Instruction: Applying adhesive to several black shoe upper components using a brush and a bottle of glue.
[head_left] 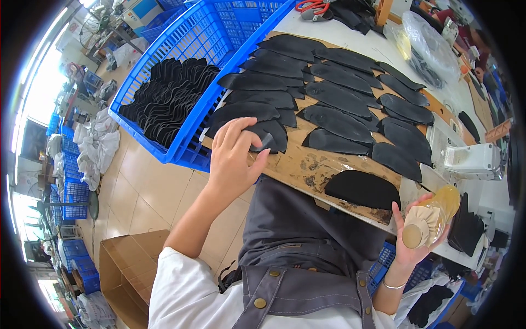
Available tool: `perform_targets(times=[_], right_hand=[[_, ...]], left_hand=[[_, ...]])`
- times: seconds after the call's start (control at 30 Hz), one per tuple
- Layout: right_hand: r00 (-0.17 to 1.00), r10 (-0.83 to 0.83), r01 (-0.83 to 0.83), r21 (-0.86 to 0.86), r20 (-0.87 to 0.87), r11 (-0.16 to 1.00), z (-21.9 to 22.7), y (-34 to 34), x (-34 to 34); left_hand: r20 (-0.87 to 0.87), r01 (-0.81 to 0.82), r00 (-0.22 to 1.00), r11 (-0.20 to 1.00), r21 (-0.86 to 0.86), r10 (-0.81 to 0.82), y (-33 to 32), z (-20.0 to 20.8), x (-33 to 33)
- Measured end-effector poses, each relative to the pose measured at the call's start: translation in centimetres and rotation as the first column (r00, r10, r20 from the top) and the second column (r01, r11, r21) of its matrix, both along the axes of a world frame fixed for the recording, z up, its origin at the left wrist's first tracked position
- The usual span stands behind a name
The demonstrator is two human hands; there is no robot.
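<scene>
My left hand (233,156) is bent at the near left corner of the board, its thumb and fingers closing on the edge of a black curved piece (275,134). My right hand (413,241) grips a translucent bottle (447,202) of yellowish liquid, with beige cloth gathered round one end. Close to that hand, a single dull black half-oval piece (361,189) lies flat at the board's near edge. Overlapping rows of shinier black pieces (337,118) cover much of the stained brown board (298,164).
A blue plastic basket (189,131) on the left holds a stack of wavy black pieces (170,93). Red-handled scissors (314,8) lie at the far side. On the right stand a white machine part (474,160) and more black pieces (466,225). A cardboard box (129,268) is on the floor.
</scene>
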State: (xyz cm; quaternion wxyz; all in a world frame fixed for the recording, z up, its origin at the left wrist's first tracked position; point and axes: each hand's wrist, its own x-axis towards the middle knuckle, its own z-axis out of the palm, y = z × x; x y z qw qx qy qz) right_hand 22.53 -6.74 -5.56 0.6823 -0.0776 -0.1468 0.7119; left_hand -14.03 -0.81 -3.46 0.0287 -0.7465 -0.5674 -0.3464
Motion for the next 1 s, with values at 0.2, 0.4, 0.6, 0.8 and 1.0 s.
perform_targets(times=[0.2,0.4,0.6,0.8,1.0], right_hand=[[1.0,-0.008,0.008,0.002,-0.02,1.0,0.0,-0.1,-0.2],[1.0,-0.007,0.007,-0.001,-0.014,1.0,0.0,-0.1,-0.2],[1.0,0.013,-0.013,0.014,-0.006,1.0,0.0,0.0,-0.2],[1.0,-0.009,0.008,-0.021,-0.026,1.0,-0.2,-0.1,-0.4],[0.999,-0.002,0.001,0.014,0.036,1.0,-0.3,-0.1,0.0]], left_hand=[[-0.087,-0.056,0.994,0.98,0.192,0.073,-0.5,-0.3,0.6],[0.015,0.018,1.0,0.977,0.213,-0.021,-0.7,-2.2,0.5],[0.08,-0.026,0.997,0.96,0.28,0.003,-0.7,-2.8,0.9],[0.695,0.32,0.678,0.947,0.016,-0.241,-3.2,0.5,2.3],[0.76,0.536,0.52,0.842,0.065,-0.39,-4.7,2.6,3.9]])
